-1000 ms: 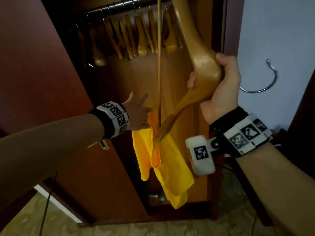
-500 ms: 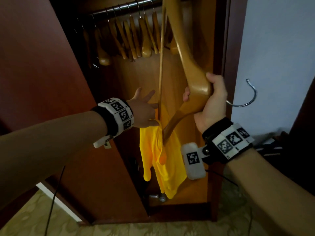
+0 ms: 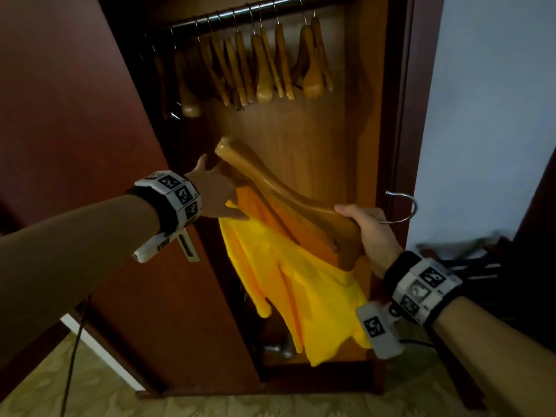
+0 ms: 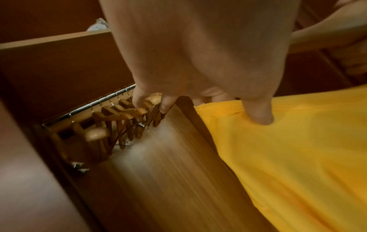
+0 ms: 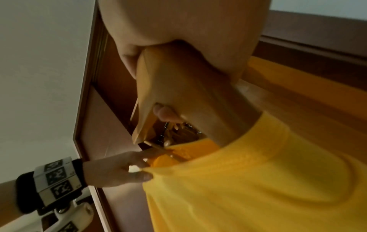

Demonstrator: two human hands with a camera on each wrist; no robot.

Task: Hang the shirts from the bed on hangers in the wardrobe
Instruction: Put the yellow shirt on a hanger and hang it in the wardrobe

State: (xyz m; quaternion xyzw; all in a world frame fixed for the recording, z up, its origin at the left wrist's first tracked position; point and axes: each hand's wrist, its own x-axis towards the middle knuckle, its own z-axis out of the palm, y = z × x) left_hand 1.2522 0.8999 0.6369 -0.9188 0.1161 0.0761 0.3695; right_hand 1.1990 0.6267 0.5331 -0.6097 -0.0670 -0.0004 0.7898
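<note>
R hand [image 3: 371, 236] wrapped tight round hanger [image 3: 279, 200] mid | L hand [image 3: 215, 192] pinching shirt [image 3: 301, 284] collar, thumb on top | hanger arm inside collar, tilted

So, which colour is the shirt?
Yellow; the shirt shows best in the head view.

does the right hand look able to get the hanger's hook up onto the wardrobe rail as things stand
Probably not yet. The right hand grips the wooden hanger tilted, its hook pointing sideways, well below the rail. The left hand pinches the yellow shirt, only partly on. The rail's right end looks free.
</note>
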